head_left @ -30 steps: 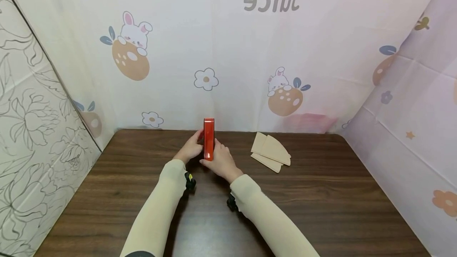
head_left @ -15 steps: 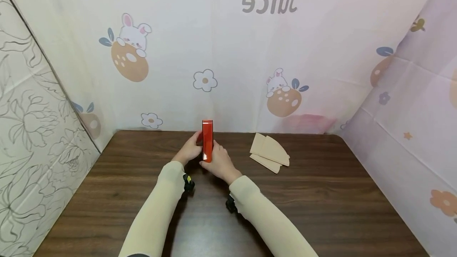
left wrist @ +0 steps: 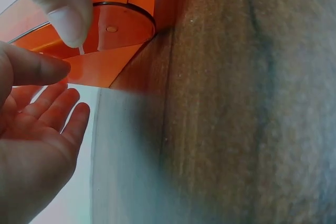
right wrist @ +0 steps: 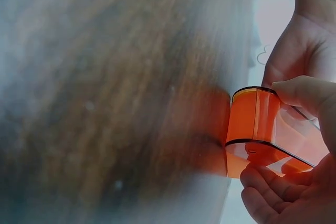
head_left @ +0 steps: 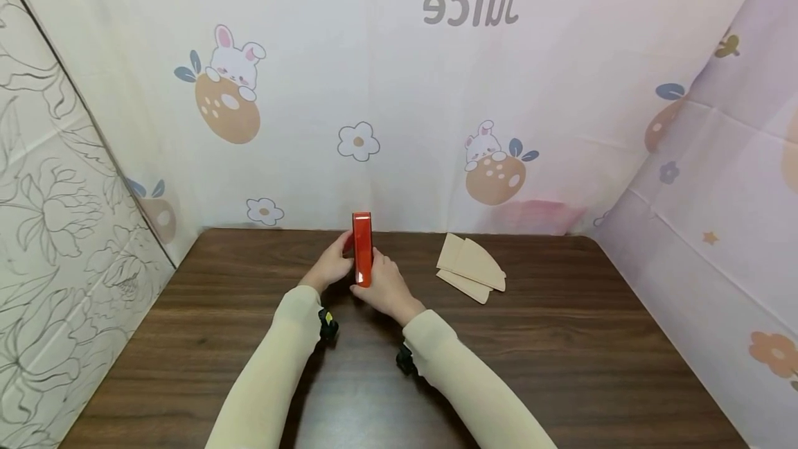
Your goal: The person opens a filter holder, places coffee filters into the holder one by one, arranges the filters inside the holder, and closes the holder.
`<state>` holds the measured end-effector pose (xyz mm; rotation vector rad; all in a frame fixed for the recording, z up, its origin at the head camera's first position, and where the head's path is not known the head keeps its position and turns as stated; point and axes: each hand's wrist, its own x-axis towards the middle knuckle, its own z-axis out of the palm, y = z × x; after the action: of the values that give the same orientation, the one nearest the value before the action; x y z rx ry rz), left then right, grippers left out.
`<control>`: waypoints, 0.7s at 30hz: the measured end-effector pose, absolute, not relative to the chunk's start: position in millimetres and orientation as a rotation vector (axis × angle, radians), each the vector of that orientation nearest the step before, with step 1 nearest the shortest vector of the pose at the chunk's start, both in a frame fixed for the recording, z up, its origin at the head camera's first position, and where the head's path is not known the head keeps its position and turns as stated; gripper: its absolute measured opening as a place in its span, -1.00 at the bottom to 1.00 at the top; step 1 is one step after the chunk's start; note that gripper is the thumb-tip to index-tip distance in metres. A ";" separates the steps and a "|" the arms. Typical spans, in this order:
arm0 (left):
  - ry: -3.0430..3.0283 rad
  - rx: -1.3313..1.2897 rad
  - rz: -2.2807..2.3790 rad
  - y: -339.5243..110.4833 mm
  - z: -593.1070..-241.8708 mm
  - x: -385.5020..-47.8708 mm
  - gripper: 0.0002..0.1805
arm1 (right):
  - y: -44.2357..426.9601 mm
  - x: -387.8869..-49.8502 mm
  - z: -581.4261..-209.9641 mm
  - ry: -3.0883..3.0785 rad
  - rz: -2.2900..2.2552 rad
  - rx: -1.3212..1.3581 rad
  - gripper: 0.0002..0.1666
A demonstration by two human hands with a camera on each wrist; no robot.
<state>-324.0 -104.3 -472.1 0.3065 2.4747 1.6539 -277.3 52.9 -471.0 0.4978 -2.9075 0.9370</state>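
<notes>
A translucent orange-red plastic holder (head_left: 362, 249) stands upright near the table's back edge, its narrow side facing me. In the left wrist view, the holder's rounded, dark-edged end (left wrist: 126, 27) is close to the wood. My left hand (head_left: 329, 267) grips it from the left, thumb and a finger at its sides. From the right, my right hand (head_left: 388, 287) holds it, with the thumb across the near lower edge. The right wrist view shows that thumb on the holder (right wrist: 254, 116) and fingers curled on its other side. Some fingertips are hidden behind the holder.
To the right on the dark wooden table (head_left: 548, 366) lie several beige fan-shaped sheets (head_left: 472, 265), overlapping, like paper coffee filters. A patterned curtain (head_left: 399, 89) hangs directly behind the table's back edge. Further curtains stand at both sides.
The holder and both hands have shifted very slightly toward me, and the head view has tilted a little. Both hands keep their hold; the beige sheets stay where they lay.
</notes>
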 end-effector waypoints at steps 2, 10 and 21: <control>2.473 0.331 1.665 -104.2 -474.2 -324.6 -0.20 | 53.9 -276.1 -471.1 -2.898 0.942 0.502 0.10; 2.460 0.349 1.695 -103.9 -468.2 -317.2 -0.22 | 56.5 -271.1 -467.5 -2.861 0.963 0.550 0.00; 2.526 0.414 1.652 -105.8 -468.5 -310.4 -0.27 | 64.3 -259.6 -464.9 -2.818 1.056 0.607 -0.06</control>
<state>-310.4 -105.8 -468.5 0.4136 2.5262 1.6515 -259.6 64.3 -464.9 0.6069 -2.8183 1.0559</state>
